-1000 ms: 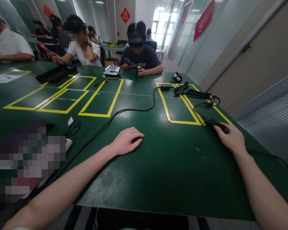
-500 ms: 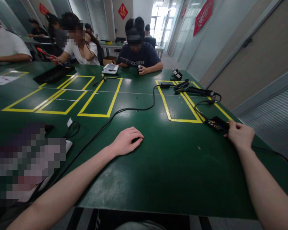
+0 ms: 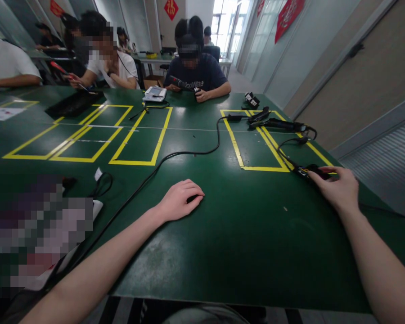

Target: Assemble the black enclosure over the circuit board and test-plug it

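My left hand (image 3: 182, 201) rests on the green table (image 3: 236, 243), with its curled fingers and thumb tip brought together. Nothing shows in it. At the right, my right hand (image 3: 339, 186) is closed around a small black corded device (image 3: 303, 171), its thumb along the near side and its fingers over the far side. Most of the device is hidden by the hand. A black cable runs from it toward a black tool with a long handle (image 3: 280, 124), which lies beyond the hand.
Yellow tape outlines (image 3: 263, 169) mark the table. A long black cable (image 3: 180, 154) crosses it from lower left. A blurred-out item (image 3: 43, 243) lies at the left. Across the table sit people, one with a red-handled tool (image 3: 59, 68), beside a white device (image 3: 154, 94) and black tray (image 3: 72, 103).
My right hand has shifted its hold on the black device, its thumb and fingers now further forward over it. My left hand stays at the same spot on the table.
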The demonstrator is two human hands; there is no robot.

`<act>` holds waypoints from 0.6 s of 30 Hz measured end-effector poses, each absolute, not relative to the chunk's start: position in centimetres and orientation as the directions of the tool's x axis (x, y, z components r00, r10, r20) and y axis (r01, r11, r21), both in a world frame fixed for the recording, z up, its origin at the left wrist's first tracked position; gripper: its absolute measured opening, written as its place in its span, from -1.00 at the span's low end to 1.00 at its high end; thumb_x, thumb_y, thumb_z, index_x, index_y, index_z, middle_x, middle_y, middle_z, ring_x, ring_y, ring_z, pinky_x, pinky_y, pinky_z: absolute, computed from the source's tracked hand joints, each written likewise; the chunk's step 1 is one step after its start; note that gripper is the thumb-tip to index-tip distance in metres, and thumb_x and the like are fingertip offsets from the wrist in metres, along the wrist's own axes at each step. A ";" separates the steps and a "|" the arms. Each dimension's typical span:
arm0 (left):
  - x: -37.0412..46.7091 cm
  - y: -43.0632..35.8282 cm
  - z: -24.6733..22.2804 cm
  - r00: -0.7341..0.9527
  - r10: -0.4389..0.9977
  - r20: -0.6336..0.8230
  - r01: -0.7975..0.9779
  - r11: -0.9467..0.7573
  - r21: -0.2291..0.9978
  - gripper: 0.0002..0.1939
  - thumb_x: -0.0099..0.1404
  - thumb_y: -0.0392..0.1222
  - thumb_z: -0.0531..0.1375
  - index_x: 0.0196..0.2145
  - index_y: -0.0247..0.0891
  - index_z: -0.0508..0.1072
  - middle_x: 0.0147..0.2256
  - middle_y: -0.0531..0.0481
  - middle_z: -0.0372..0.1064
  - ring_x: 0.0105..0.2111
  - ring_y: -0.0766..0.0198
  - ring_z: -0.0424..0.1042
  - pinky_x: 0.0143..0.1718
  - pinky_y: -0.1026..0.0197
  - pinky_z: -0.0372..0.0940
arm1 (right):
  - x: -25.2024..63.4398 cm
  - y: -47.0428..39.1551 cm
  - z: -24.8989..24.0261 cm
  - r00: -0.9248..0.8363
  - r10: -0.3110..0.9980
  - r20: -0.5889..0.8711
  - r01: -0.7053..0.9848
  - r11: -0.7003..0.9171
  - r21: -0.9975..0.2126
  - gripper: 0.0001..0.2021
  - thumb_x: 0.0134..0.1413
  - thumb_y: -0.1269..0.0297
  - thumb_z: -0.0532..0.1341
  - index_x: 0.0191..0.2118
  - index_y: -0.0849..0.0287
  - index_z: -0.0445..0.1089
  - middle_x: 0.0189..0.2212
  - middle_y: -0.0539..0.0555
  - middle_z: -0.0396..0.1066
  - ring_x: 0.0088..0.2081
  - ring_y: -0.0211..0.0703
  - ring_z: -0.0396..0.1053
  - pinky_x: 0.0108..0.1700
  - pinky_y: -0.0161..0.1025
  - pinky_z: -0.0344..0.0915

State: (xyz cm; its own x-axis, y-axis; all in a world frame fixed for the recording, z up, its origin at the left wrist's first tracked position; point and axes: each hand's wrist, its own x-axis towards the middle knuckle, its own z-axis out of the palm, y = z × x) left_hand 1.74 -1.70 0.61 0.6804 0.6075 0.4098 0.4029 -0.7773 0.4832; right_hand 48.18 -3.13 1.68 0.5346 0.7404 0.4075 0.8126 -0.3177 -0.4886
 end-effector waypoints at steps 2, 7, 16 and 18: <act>1.8 -1.7 0.7 0.680 0.606 0.412 0.400 -0.778 0.484 -0.78 0.47 -0.23 0.13 -0.20 -0.21 0.59 -0.18 -0.06 0.60 -0.14 0.16 0.52 -0.05 0.06 0.44 | 47.5 -3.2 2.1 0.510 0.788 0.345 0.826 -0.336 -0.454 -0.81 -0.12 0.16 0.33 -0.39 0.12 0.40 -0.30 0.17 0.45 -0.38 -0.03 0.35 -0.28 -0.09 0.28; 1.8 -1.6 0.8 0.671 0.616 0.413 0.401 -0.770 0.496 -0.76 0.47 -0.21 0.11 -0.20 -0.20 0.60 -0.19 -0.07 0.60 -0.16 0.16 0.52 -0.04 0.05 0.45 | 46.3 -3.4 2.9 0.453 0.830 0.326 0.873 -0.338 -0.352 -0.84 -0.06 0.14 0.31 -0.41 0.10 0.40 -0.26 0.17 0.47 -0.32 0.01 0.36 -0.33 -0.13 0.20; 1.6 -1.7 0.6 0.665 0.622 0.414 0.430 -0.772 0.469 -0.78 0.47 -0.23 0.12 -0.20 -0.20 0.59 -0.19 -0.07 0.61 -0.16 0.16 0.53 -0.06 0.05 0.45 | 46.8 -3.4 2.2 0.530 0.810 0.250 0.815 -0.406 -0.413 -0.77 -0.07 0.04 0.32 -0.42 0.10 0.45 -0.36 0.17 0.47 -0.27 0.10 0.39 -0.31 -0.09 0.22; 1.6 -1.7 0.7 0.665 0.624 0.410 0.437 -0.770 0.464 -0.77 0.47 -0.22 0.11 -0.20 -0.20 0.59 -0.18 -0.07 0.61 -0.16 0.16 0.53 -0.06 0.05 0.44 | 47.1 -3.5 1.8 0.538 0.795 0.282 0.796 -0.368 -0.481 -0.71 -0.09 -0.01 0.35 -0.42 0.14 0.48 -0.40 0.17 0.44 -0.30 0.09 0.37 -0.27 -0.07 0.26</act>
State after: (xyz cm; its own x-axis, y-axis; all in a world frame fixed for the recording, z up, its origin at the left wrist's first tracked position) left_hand 1.60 -1.70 0.67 0.6648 0.6245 0.4099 0.4373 -0.7703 0.4642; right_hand 47.12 -3.47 1.81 0.5377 0.7946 0.2820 0.7958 -0.3678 -0.4810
